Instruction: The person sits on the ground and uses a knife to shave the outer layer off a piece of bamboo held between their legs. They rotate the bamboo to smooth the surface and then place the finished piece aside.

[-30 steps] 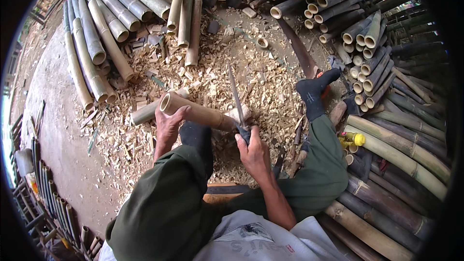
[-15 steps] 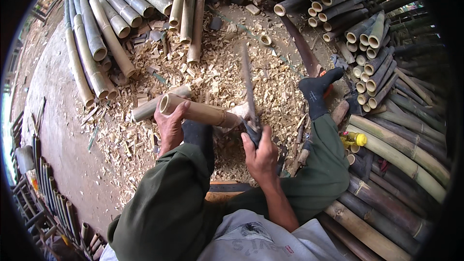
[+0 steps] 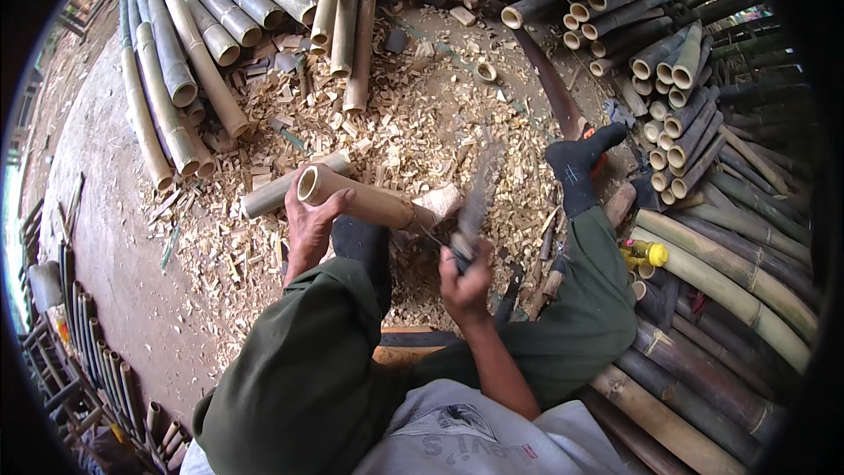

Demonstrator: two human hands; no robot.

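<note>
My left hand (image 3: pixel 309 227) is closed around the open end of a pale bamboo tube (image 3: pixel 374 204), which slants across my front with its far end lower right. Gripped in my right hand (image 3: pixel 467 286) by its dark handle is a long-bladed knife (image 3: pixel 479 193). Its blade points up and away, smeared by motion, just right of the tube's far end. A pale, rough-cut wooden block (image 3: pixel 442 200) sits by that end. Another short greenish bamboo piece (image 3: pixel 271 197) lies on the ground behind my left hand.
Wood chips (image 3: pixel 396 145) cover the ground. Long bamboo poles (image 3: pixel 211 79) lie at the far left. Cut bamboo tubes (image 3: pixel 681 136) are stacked at the right, with thicker poles (image 3: pixel 703 343) nearer me. A yellow-capped bottle (image 3: pixel 646 253) lies among them. A curved dark blade (image 3: pixel 547 79) rests beyond my right foot.
The knife's blade has swung from leaning slightly left to tilting right and is more blurred. My right hand has dropped slightly. The tube in my left hand has barely shifted.
</note>
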